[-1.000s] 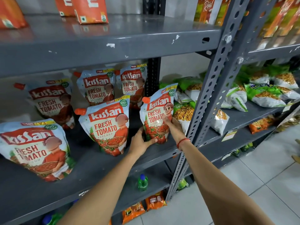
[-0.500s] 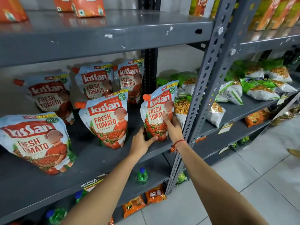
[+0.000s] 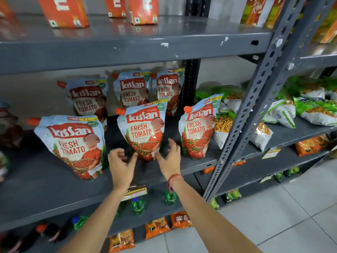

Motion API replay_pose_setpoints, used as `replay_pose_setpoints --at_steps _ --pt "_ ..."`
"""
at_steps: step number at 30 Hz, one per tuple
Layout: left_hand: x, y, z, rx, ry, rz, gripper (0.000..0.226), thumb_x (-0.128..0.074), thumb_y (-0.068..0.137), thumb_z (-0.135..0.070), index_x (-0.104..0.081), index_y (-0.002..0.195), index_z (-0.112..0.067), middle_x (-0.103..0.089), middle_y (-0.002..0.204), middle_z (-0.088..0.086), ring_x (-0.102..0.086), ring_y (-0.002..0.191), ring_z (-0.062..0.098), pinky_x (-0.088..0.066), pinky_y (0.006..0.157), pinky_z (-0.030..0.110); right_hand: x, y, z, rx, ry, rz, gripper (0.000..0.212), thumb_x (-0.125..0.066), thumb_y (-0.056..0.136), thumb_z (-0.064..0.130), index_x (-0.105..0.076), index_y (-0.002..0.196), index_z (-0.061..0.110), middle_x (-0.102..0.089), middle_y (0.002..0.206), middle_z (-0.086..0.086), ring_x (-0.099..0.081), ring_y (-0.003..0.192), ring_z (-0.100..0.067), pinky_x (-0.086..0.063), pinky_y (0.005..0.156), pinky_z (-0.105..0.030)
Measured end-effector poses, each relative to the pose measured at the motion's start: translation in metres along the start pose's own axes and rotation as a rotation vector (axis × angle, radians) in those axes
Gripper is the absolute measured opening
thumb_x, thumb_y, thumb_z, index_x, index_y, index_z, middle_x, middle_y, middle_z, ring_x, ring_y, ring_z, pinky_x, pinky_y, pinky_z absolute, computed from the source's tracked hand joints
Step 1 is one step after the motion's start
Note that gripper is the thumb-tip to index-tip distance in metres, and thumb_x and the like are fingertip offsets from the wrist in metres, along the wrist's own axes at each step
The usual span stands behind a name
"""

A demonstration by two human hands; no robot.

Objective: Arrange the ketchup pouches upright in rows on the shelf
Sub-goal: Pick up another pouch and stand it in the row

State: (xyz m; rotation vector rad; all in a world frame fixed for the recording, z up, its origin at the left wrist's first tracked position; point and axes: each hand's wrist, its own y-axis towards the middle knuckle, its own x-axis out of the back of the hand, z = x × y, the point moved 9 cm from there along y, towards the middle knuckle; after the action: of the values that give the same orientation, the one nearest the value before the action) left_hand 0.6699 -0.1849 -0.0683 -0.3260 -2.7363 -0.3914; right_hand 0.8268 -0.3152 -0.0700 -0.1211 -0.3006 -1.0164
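Several ketchup pouches with orange caps stand upright in two rows on the grey metal shelf [image 3: 54, 190]. The front row holds a left pouch [image 3: 73, 145], a middle pouch [image 3: 144, 130] and a right pouch [image 3: 198, 128]. Three more stand behind: [image 3: 87, 99], [image 3: 133, 88], [image 3: 169, 88]. My left hand [image 3: 120, 165] hovers open at the lower left of the middle pouch. My right hand [image 3: 169, 159], with a red thread on its wrist, hovers open at that pouch's lower right. Both hands are blurred and hold nothing.
A perforated grey upright [image 3: 246, 110] stands right of the pouches. Green snack bags [image 3: 310, 110] fill the neighbouring shelf. Orange cartons [image 3: 63, 11] sit on the shelf above. Green bottles [image 3: 138, 205] and orange packets [image 3: 156, 227] lie on lower shelves. Tiled floor at lower right.
Both hands have let go of the right front pouch, which stays upright, and moved left to either side of the middle front pouch. The camera view has shifted left.
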Motion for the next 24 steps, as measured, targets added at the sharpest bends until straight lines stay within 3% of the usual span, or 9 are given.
replay_pose_setpoints --at_steps 3,6,9,12,15,24 --pt "-0.029 0.02 0.021 0.107 0.014 0.374 0.085 -0.078 0.072 -0.016 -0.029 0.141 -0.005 -0.041 0.142 0.017 -0.049 0.121 0.029 -0.044 0.1 0.041 -0.022 0.026 -0.003 -0.177 0.005 0.209 0.095 -0.076 0.073 0.011 -0.015 0.146 0.006 -0.03 0.147 -0.02 -0.032 0.136 -0.033 -0.03 0.112 -0.04" --pt "-0.05 0.023 0.02 0.087 0.078 0.608 0.093 -0.079 0.071 -0.023 -0.023 0.145 -0.011 -0.038 0.148 0.012 -0.038 0.134 0.027 -0.035 0.11 0.042 -0.04 0.037 -0.013 -0.206 -0.023 0.444 0.097 -0.082 0.065 0.013 -0.024 0.143 0.009 -0.044 0.143 -0.013 -0.041 0.133 -0.028 -0.036 0.111 -0.041" --pt "-0.05 0.021 0.014 0.058 0.087 0.594 0.082 -0.078 0.071 -0.027 -0.035 0.139 -0.012 -0.048 0.142 0.012 -0.046 0.129 0.027 -0.038 0.107 0.039 -0.041 0.042 -0.022 -0.188 -0.066 0.463 0.094 -0.084 0.061 0.024 -0.033 0.139 0.012 -0.051 0.138 -0.009 -0.047 0.129 -0.027 -0.039 0.109 -0.045" --pt "-0.041 0.013 0.012 0.032 0.082 0.557 0.078 -0.078 0.07 -0.029 -0.04 0.136 -0.011 -0.05 0.14 0.014 -0.048 0.128 0.028 -0.038 0.106 0.038 -0.035 0.033 -0.019 -0.14 -0.028 0.459 0.076 -0.081 0.068 0.018 -0.04 0.132 0.013 -0.053 0.135 -0.01 -0.048 0.125 -0.025 -0.04 0.109 -0.041" --pt "-0.034 -0.001 0.005 -0.005 0.09 0.537 0.076 -0.077 0.072 -0.027 -0.042 0.136 -0.009 -0.051 0.139 0.014 -0.047 0.129 0.028 -0.037 0.105 0.035 -0.026 0.022 -0.023 -0.127 -0.003 0.473 0.072 -0.077 0.073 0.012 -0.039 0.134 0.01 -0.05 0.138 -0.011 -0.045 0.128 -0.025 -0.038 0.106 -0.034" --pt "-0.035 -0.032 0.002 -0.008 0.092 0.591 0.072 -0.071 0.079 -0.031 -0.036 0.141 -0.015 -0.051 0.14 0.007 -0.044 0.132 0.025 -0.036 0.107 0.036 -0.007 0.0 -0.029 -0.09 -0.018 0.428 0.072 -0.076 0.074 0.012 -0.038 0.135 0.008 -0.05 0.138 -0.013 -0.044 0.13 -0.028 -0.037 0.109 -0.036"
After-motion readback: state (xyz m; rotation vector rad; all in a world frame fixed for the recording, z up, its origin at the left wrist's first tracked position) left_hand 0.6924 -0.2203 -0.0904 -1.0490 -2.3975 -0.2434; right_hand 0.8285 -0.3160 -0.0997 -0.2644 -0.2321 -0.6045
